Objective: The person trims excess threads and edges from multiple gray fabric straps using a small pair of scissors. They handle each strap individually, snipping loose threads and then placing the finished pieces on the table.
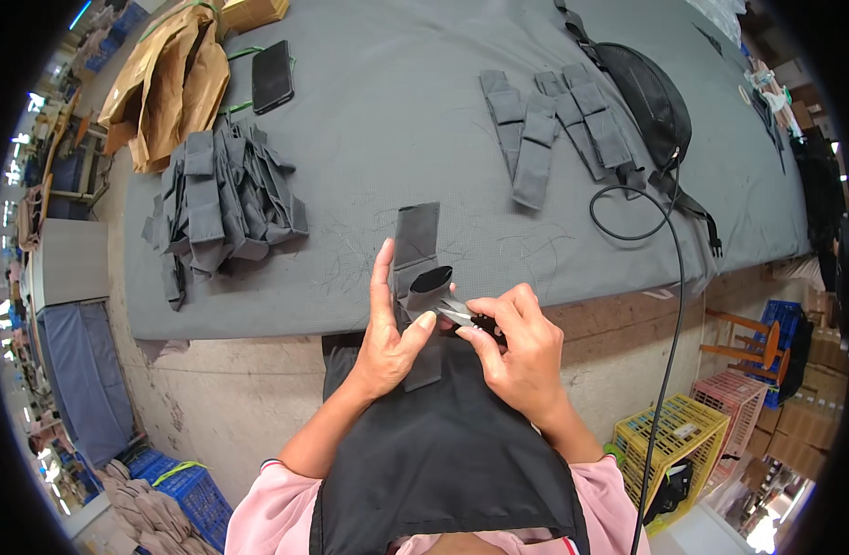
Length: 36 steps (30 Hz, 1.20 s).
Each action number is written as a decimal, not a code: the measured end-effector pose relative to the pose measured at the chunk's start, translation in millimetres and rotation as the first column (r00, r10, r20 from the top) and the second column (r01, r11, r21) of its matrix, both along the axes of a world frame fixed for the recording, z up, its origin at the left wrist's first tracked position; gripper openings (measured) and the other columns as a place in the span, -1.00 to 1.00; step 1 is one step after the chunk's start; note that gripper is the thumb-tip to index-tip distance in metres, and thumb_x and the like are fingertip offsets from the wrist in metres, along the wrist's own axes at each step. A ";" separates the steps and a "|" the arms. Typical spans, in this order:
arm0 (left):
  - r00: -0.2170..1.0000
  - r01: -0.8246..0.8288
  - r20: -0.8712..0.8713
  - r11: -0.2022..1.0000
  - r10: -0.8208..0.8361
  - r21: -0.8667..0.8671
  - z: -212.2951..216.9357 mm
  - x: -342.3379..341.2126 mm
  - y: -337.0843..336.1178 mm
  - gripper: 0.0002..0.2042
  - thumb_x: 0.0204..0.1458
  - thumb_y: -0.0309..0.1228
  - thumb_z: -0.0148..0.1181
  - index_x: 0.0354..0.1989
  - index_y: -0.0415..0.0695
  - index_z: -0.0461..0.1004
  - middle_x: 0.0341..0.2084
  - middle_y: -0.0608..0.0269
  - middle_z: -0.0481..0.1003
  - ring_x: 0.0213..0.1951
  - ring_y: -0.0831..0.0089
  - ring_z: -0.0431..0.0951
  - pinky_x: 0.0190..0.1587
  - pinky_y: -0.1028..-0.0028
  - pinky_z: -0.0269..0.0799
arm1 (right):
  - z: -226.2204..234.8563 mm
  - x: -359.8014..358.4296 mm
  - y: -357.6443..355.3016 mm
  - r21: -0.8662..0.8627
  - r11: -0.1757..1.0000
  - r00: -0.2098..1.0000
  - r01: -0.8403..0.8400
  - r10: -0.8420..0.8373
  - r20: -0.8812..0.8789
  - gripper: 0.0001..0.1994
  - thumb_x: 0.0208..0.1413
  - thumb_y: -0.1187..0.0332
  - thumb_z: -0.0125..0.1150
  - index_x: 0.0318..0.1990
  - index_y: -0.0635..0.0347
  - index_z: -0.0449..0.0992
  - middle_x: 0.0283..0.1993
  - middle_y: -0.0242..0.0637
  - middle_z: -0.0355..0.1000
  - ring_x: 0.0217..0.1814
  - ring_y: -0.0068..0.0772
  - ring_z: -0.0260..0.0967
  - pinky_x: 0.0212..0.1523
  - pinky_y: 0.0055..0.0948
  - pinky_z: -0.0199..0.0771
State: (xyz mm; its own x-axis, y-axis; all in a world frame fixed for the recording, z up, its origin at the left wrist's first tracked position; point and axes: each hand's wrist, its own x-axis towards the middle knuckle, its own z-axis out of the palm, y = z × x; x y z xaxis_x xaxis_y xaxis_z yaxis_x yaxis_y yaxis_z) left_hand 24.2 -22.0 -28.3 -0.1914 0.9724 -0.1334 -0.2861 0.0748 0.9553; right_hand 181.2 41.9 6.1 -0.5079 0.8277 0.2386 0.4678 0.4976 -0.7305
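Observation:
At the table's near edge my left hand grips a dark grey fabric strip, thumb in front and a finger stretched along its left side. A folded loop or pocket midway on the strip gapes, its dark inside showing. My right hand is closed round a small pair of thread snips with metal blades and dark handles. The blade tips meet the loop's edge beside my left thumb; whether they touch a thread is too small to tell. The strip's lower end hangs over my black apron.
On the grey-covered table lie a heap of similar strips at left, several strips at right, a phone, a brown paper bag and a black waist bag. A black cable runs down on my right, near a yellow crate.

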 end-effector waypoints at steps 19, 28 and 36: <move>0.998 -0.066 0.018 0.997 0.067 -0.030 -2.7 1.6 2.2 -0.20 0.09 -0.61 -0.07 0.38 -0.05 -0.48 0.02 0.00 0.33 -0.08 0.40 0.46 -0.01 0.39 0.44 | -9.8 -4.7 -3.1 -0.074 0.992 0.992 0.102 -0.108 -0.071 -0.82 -0.15 0.43 0.35 -0.34 0.12 0.51 -0.46 -0.38 0.30 -0.59 -0.37 0.30 -0.57 -0.43 0.28; 0.998 -0.061 -0.035 0.997 0.059 -0.048 -1.8 1.8 2.4 -0.21 0.08 -0.60 -0.08 0.38 -0.07 -0.45 0.04 0.00 0.32 0.03 0.35 0.39 0.07 0.36 0.37 | 1.8 -5.1 2.2 0.140 0.990 0.991 -0.016 -0.002 0.131 -0.81 -0.15 0.40 0.35 -0.33 0.12 0.50 -0.46 -0.39 0.27 -0.59 -0.39 0.28 -0.57 -0.42 0.23; 0.990 -0.039 0.132 0.991 0.056 -0.127 0.4 3.4 2.0 -0.20 0.08 -0.50 -0.05 0.39 -0.03 -0.44 -0.02 -0.04 0.39 -0.03 0.31 0.46 -0.03 0.32 0.43 | 4.9 -3.6 1.7 0.108 0.993 0.988 -0.038 0.021 0.156 -0.82 -0.13 0.40 0.34 -0.33 0.14 0.51 -0.45 -0.38 0.28 -0.55 -0.40 0.32 -0.53 -0.44 0.28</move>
